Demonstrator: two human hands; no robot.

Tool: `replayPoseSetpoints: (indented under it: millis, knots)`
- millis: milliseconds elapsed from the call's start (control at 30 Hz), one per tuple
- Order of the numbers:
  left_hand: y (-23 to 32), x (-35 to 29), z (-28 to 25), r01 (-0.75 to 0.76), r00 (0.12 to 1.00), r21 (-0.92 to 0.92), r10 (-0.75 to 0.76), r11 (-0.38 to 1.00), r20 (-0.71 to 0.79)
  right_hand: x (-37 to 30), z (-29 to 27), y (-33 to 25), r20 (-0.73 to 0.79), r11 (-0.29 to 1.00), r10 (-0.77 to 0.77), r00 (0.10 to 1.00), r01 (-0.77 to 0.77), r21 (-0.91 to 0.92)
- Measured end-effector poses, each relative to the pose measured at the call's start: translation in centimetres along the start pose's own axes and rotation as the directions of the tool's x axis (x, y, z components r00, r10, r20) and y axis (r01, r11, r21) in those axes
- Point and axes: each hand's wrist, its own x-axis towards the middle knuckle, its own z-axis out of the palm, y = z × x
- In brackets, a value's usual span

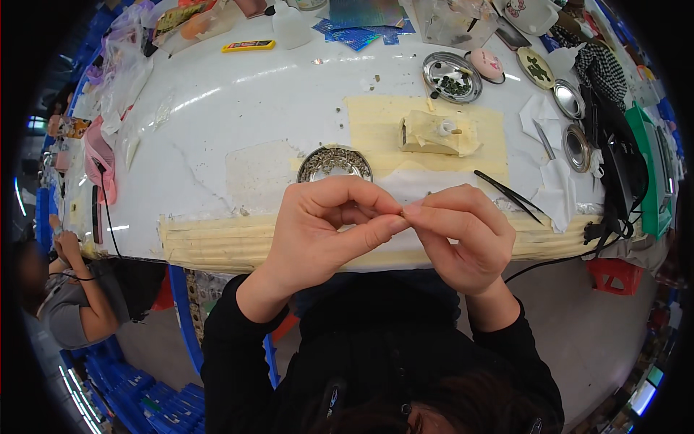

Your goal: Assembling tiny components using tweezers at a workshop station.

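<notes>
Evidently, the left hand (312,223) and the right hand (471,230) meet at the fingertips above the table's near edge, each with thumb and forefinger pinched together on what seems to be one tiny piece (403,213). That piece sits right between the two sets of fingertips, at the point where they touch, and the fingers cover nearly all of it, so its shape is hard to make out. Just beyond the left hand stands a steel dish (300,172) of small grains, its near side hidden by that hand. Black tweezers (494,184) lie beside the right hand, slanting toward a white cloth (555,189). Farther off, a tape-wrapped block (419,137) rests on a patch of yellow tape (369,119); behind it is a tray (478,85) of dark green bits, with a pink case (486,65) at its side. A yellow cutter (248,46) and a white bottle (293,30) are near the table's (210,123) far side, where blue sheets (354,36) are partly cut off by the upper edge. At far left, another person (78,315) is blurred near the dark rim.
</notes>
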Motion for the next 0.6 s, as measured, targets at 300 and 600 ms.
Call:
replayPoseSetpoints:
  millis: [300, 600]
  knots:
    - [-0.2, 0.3, 0.3, -0.354, 0.924, 0.451, 0.381, 0.82, 0.032, -0.4, -0.3, -0.4, 0.084, 0.874, 0.347, 0.934, -0.355, 0.332]
    - [-0.6, 0.6, 0.3, -0.567, 0.67, 0.787, 0.691, 0.243, 0.27, -0.6, -0.1, -0.9, 0.078, 0.915, 0.327, 0.942, -0.336, 0.224]
